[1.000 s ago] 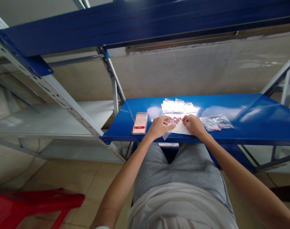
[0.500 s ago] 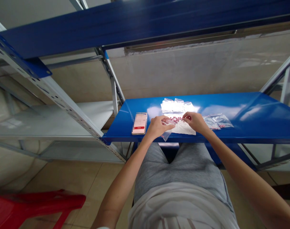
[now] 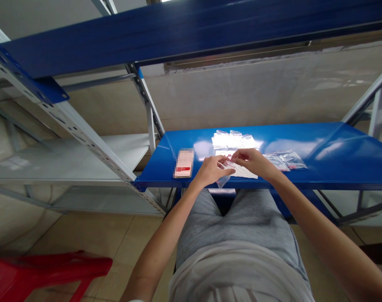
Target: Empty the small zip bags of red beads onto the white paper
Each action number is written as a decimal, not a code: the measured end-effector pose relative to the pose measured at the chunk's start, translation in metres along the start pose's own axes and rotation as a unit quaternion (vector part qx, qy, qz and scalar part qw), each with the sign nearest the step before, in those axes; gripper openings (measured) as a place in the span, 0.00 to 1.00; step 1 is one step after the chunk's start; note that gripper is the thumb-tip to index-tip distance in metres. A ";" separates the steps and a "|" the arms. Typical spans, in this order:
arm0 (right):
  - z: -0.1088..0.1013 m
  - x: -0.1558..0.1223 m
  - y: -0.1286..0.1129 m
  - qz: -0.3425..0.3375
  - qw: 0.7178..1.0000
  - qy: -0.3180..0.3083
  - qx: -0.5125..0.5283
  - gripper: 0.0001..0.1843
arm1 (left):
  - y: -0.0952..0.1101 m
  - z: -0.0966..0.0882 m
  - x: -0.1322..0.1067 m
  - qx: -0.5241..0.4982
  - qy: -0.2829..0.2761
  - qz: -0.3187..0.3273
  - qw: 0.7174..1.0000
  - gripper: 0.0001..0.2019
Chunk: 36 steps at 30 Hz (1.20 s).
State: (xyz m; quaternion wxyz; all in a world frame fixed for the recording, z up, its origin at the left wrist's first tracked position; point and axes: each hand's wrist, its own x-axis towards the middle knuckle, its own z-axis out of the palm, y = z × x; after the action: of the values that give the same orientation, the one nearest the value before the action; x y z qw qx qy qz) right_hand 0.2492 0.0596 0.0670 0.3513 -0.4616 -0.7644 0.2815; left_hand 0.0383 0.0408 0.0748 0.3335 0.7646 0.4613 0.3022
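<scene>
My left hand (image 3: 212,170) is closed on a small clear zip bag (image 3: 222,181), whose lower end hangs out below the fingers by the shelf's front edge. Close against its mouth, my right hand (image 3: 250,161) has thumb and fingers pinched together; what is in the pinch is too small to make out. Under both hands lies a white sheet (image 3: 245,172). A few small red beads (image 3: 229,156) show between the fingertips, and my hands hide the others.
A phone (image 3: 184,163) lies left on the blue shelf (image 3: 335,159). Flat clear bags (image 3: 227,139) sit behind the sheet; bags with red pieces (image 3: 292,160) lie to the right. A blue beam (image 3: 191,33) crosses above. A red stool (image 3: 52,268) stands lower left.
My right hand has moved left from the beads to the bag's mouth, meeting my left hand. My left hand has shifted slightly right with the bag, and the beads are now mostly covered.
</scene>
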 end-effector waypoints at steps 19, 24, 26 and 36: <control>-0.002 0.001 0.056 0.067 0.959 0.052 -0.269 0.10 | -0.007 -0.002 0.001 0.028 0.009 0.005 1.000 0.26; 0.006 0.000 0.057 0.072 0.945 0.062 -0.313 0.11 | -0.007 -0.002 0.002 0.038 0.010 0.008 0.999 0.26; 0.009 -0.001 0.056 0.087 0.939 0.069 -0.326 0.11 | -0.006 -0.002 0.002 0.038 0.011 0.008 0.999 0.26; 0.008 0.002 0.046 0.072 0.964 0.099 -0.237 0.10 | -0.008 -0.002 0.001 0.024 0.002 0.009 1.000 0.26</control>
State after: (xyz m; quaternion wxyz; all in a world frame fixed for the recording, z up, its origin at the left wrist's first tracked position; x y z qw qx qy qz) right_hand 0.2653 0.0799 0.0284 0.2846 -0.6113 -0.7351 0.0695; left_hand 0.0332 0.0452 0.0703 0.3113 0.7758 0.4625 0.2954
